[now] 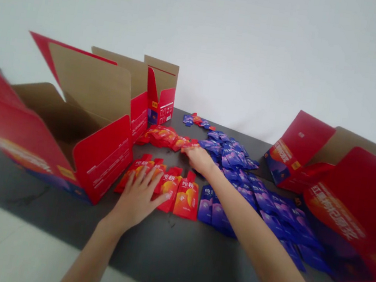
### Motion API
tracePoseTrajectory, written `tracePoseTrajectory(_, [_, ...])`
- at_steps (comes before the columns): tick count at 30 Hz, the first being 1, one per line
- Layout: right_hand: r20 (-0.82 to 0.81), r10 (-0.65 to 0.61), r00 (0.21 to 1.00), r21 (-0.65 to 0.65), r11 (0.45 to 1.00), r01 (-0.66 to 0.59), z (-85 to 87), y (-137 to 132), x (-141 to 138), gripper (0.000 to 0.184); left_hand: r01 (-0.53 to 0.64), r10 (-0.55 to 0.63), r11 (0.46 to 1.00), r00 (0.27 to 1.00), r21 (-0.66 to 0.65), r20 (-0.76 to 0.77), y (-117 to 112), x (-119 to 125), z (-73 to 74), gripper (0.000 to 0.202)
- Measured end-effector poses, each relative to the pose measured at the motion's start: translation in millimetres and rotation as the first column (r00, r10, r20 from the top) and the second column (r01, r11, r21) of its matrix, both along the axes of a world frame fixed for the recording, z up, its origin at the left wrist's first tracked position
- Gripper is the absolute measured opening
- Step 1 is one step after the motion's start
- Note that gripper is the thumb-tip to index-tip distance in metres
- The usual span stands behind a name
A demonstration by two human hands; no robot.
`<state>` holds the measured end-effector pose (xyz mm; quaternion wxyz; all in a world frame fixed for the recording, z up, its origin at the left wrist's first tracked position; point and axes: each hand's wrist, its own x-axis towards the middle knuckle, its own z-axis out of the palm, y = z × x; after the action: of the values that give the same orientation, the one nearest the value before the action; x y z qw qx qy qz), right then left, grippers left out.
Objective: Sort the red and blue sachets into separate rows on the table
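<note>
My left hand [139, 195] lies with its fingers spread over a row of red-orange pouches at the front of the dark table. The rightmost red pouch [187, 197] of that row lies flat just beyond my thumb. Farther back, my right hand [199, 158] has its fingers drawn together on a red pouch [190, 145]; my hand partly hides the grip. Behind lies a heap of red pouches [161, 135]. Many purple-blue pouches [233, 156] spread to the right, some beneath my right forearm. Two purple pouches [206, 204] lie beside the red row.
A large open red carton [103, 161] stands at the left, with another open carton [162, 100] farther back. Open red cartons [353, 206] also stand at the right. A small cluster of mixed pouches [196, 120] lies near the wall. The dark table's [172, 251] front edge is near me.
</note>
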<state>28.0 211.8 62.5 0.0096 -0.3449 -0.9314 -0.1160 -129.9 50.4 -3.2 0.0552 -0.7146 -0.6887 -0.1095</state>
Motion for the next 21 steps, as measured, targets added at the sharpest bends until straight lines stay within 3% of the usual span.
tracePoseTrajectory(3, [-0.054,-0.019,0.998,0.153,0.988,0.027,20.4,-37.4,22.6,0.032,0.003,-0.003,1.000,1.000,0.001,-0.001,0.1,-0.2,-0.8,0.066])
tracePoseTrajectory(6, [-0.119,0.056,0.991,0.338,0.941,-0.012,21.5,-82.8,41.6,0.033,0.013,-0.013,1.000,1.000,0.013,-0.009,0.0,-0.5,-1.9,0.067])
tracePoseTrajectory(9, [-0.124,0.147,0.981,0.450,0.890,-0.077,-0.4,-123.3,46.8,0.032,0.012,-0.012,1.000,1.000,0.017,-0.003,-0.4,-0.8,-2.2,0.068])
tracePoseTrajectory(12, [-0.091,0.153,0.984,0.448,0.889,-0.097,-28.6,-149.7,38.2,0.030,0.015,-0.015,1.000,1.000,0.021,0.012,-0.8,-1.3,-2.2,0.068])
tracePoseTrajectory(16, [-0.018,0.114,0.993,0.399,0.912,-0.098,-52.1,-163.5,21.5,0.030,0.024,-0.025,0.999,1.000,0.023,0.018,-0.6,-2.6,-3.1,0.062])
tracePoseTrajectory(21, [-0.016,0.107,0.994,0.393,0.915,-0.092,-58.7,-165.5,9.5,0.027,0.050,-0.050,0.999,0.999,0.011,0.001,-0.6,-4.5,-3.8,0.054])
